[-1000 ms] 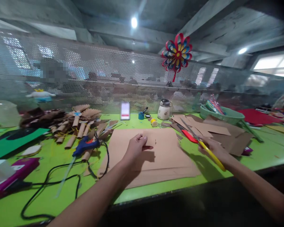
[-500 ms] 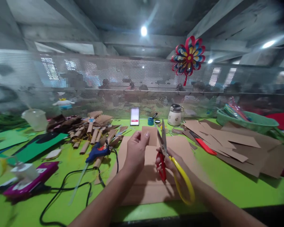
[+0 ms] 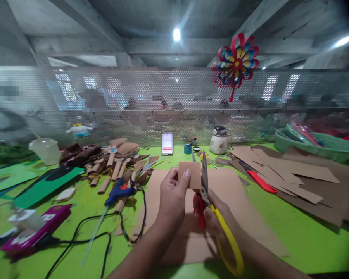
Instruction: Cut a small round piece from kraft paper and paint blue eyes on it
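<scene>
My left hand (image 3: 173, 197) pinches a small square piece of brown kraft paper (image 3: 193, 177) between thumb and fingers. My right hand (image 3: 218, 215) is closed around a pair of scissors (image 3: 204, 182), with one red and one yellow handle. The blades point up and away, standing at the right edge of the small piece. From this angle I cannot tell whether the paper lies between them. Beneath both hands a large brown paper sheet (image 3: 235, 228) is spread on the green table (image 3: 302, 240).
Left lie a blue glue gun (image 3: 120, 192) with its cord, rolled paper pieces (image 3: 106, 182) and a purple power strip (image 3: 37, 230). A red-handled knife (image 3: 263, 182) rests by brown paper offcuts (image 3: 302, 176) on the right. Behind stand a phone (image 3: 167, 144) and a white bottle (image 3: 219, 141).
The scissor blades have come closer together and now stand against the paper piece's right edge. My left hand and the small piece have shifted slightly right and lower in view.
</scene>
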Demonstrator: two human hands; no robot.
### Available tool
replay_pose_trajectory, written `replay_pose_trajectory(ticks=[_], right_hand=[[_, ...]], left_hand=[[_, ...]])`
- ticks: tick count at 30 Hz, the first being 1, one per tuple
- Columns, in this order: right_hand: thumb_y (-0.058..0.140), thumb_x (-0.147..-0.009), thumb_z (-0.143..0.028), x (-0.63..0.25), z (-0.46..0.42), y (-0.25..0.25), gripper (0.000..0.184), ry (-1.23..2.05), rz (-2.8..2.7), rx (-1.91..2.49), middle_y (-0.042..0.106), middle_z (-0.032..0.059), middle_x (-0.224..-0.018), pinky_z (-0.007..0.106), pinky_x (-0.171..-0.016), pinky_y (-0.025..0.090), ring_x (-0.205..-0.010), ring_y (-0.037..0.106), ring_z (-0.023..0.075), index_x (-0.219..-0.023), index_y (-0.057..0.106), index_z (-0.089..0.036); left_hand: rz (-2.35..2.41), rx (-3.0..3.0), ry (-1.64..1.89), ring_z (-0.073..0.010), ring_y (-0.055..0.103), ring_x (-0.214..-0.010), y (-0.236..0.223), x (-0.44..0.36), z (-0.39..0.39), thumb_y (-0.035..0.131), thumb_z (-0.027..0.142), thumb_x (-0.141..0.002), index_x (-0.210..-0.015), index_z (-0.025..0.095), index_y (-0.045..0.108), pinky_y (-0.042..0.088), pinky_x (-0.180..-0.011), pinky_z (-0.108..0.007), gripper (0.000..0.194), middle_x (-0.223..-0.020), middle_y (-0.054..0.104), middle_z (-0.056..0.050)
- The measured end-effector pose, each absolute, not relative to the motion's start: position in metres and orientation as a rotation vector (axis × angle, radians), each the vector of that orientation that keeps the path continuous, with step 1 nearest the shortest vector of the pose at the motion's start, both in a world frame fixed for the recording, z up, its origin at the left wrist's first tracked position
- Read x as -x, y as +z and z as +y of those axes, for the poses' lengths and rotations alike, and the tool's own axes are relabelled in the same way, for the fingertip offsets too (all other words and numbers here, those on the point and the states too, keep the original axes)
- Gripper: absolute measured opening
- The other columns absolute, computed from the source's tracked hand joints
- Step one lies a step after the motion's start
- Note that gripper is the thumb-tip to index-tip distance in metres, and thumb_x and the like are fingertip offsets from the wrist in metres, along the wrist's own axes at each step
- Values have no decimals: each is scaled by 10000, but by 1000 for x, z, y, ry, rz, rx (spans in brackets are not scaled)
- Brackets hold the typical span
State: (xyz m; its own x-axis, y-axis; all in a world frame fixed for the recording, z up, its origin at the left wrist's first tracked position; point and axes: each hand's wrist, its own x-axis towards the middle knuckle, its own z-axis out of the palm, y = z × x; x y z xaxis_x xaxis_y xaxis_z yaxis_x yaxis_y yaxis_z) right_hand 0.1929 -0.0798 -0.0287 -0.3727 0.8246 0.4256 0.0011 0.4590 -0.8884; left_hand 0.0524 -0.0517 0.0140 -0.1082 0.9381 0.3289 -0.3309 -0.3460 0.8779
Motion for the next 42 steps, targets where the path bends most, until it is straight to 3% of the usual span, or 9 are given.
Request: replay_pose_trajectory(ticks=[11, 20, 29, 35, 38, 42], right_hand=[[508, -949, -525, -192, -82, -33, 308, 983, -1734, 721, 509, 10, -849, 285, -647, 409, -733, 449, 158, -992, 495, -220], [540, -927, -538, -191, -81, -37, 423, 1102, -1649, 721, 553, 27, -890, 281, -621, 455, -734, 508, 168, -1231, 515, -245], [578, -889, -529, -235, -37, -28, 428, 710, -1720, 1358, 646, 49, -842, 328, -601, 487, -675, 574, 193, -1146, 608, -188], [661, -773, -283, -275, -38, -49, 366, 448, -1947, 1549, 646, 92, -945, 358, -733, 440, -844, 588, 255, -1133, 696, -227], [702, -716, -240, -285, -46, -37, 401, 385, -2078, 1516, 655, 117, -933, 433, -839, 428, -927, 575, 308, -1116, 724, -218], [653, -820, -293, -287, -44, 4, 420, 422, -2157, 1336, 664, 134, -1044, 484, -930, 437, -1013, 562, 302, -1231, 671, -213]], left_hand=[[775, -1166, 1622, -163, 644, -809, 9, -46, -56, 666, 340, -909, -988, 150, 629, 537, -791, -365, 209, -894, 662, -12], [664, -1071, 1608, -167, 648, -846, 16, -42, -56, 656, 303, -914, -971, 148, 627, 547, -794, -364, 168, -939, 663, -22], [736, -962, 1548, -171, 648, -860, 7, -36, -40, 630, 314, -934, -1093, 151, 609, 572, -746, -350, 229, -1047, 646, -52], [746, -966, 1407, -179, 647, -878, 2, -40, -41, 620, 337, -939, -1121, 154, 606, 569, -771, -368, 258, -1061, 645, -56], [748, -980, 1309, -174, 647, -861, 1, -42, -41, 606, 367, -946, -1102, 152, 611, 566, -764, -365, 266, -1039, 648, -54], [739, -1032, 1167, -162, 641, -825, 0, -44, -43, 605, 372, -947, -1079, 150, 616, 563, -733, -343, 259, -1010, 648, -47]])
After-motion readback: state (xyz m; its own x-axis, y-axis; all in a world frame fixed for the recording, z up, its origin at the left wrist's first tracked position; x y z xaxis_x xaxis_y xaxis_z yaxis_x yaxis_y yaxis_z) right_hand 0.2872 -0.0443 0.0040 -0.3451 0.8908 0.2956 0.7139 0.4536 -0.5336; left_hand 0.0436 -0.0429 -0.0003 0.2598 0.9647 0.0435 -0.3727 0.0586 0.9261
